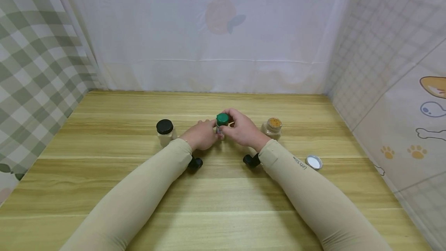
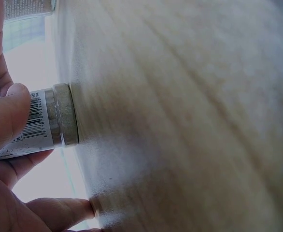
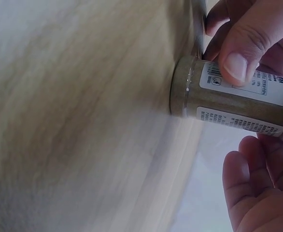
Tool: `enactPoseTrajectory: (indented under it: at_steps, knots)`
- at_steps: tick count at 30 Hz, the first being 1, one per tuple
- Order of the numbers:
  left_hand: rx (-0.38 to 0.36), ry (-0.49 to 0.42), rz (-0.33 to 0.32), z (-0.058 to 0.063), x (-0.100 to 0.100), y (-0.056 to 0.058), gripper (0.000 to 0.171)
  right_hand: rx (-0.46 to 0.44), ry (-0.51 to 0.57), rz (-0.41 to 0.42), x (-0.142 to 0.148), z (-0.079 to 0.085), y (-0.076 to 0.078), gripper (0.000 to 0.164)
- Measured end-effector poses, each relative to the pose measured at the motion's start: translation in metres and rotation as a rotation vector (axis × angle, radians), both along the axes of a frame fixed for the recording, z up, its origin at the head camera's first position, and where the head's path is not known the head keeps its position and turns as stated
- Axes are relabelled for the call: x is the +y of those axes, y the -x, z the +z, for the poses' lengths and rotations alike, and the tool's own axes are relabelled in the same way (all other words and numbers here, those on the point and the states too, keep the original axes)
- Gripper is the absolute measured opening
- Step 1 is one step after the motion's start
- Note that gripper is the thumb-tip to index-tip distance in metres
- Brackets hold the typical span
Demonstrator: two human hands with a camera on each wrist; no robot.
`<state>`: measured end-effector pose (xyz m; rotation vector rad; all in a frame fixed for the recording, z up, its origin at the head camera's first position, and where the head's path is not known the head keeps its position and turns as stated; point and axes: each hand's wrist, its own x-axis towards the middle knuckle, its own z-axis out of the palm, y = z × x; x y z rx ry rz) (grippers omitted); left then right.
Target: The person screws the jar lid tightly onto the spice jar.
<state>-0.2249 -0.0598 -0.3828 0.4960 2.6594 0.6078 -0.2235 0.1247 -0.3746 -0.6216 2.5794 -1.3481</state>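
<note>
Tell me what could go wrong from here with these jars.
The open jar stands close by the right hand; a sideways swing might knock it and spill its yellowish contents. If the grip of the left hand on the green-capped bottle slackens, the bottle could slip or tip. The loose lid near the right sleeve might get brushed aside.

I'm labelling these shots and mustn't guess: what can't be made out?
Head: most of the bottle, covered by left hand and right hand.
Left wrist: green cap, cut off by the left edge.
Left wrist: most of another container, cut off by the top edge.
Right wrist: fine print on the label, too small.
</note>
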Motion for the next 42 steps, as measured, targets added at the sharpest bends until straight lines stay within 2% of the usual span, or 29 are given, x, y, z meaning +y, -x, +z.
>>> enactPoseTrajectory:
  at_steps: [8, 17, 25, 31, 34, 42]
  knots:
    - [-0.008, -0.002, 0.016, 0.0004, 0.0003, 0.0000, 0.060, -0.021, 0.034, 0.019, 0.0009, 0.0000, 0.0005, 0.050]
    - [0.011, -0.021, 0.006, 0.0003, 0.0003, -0.0002, 0.059, -0.010, 0.015, 0.006, -0.0008, 0.0002, -0.0011, 0.030]
    - [-0.011, -0.017, 0.017, 0.0005, 0.0003, -0.0003, 0.061, -0.023, 0.034, 0.013, -0.0009, 0.0011, -0.0009, 0.049]
    - [0.006, -0.015, 0.005, 0.0000, 0.0004, 0.0000, 0.057, -0.010, 0.031, 0.007, -0.0013, 0.0001, -0.0014, 0.033]
    - [0.016, -0.017, -0.003, -0.0001, 0.0008, 0.0003, 0.056, -0.015, 0.027, -0.004, -0.0018, -0.0003, -0.0015, 0.031]
    - [0.002, -0.022, 0.012, -0.0004, 0.0010, 0.0007, 0.057, -0.022, 0.037, 0.005, -0.0008, -0.0006, -0.0012, 0.049]
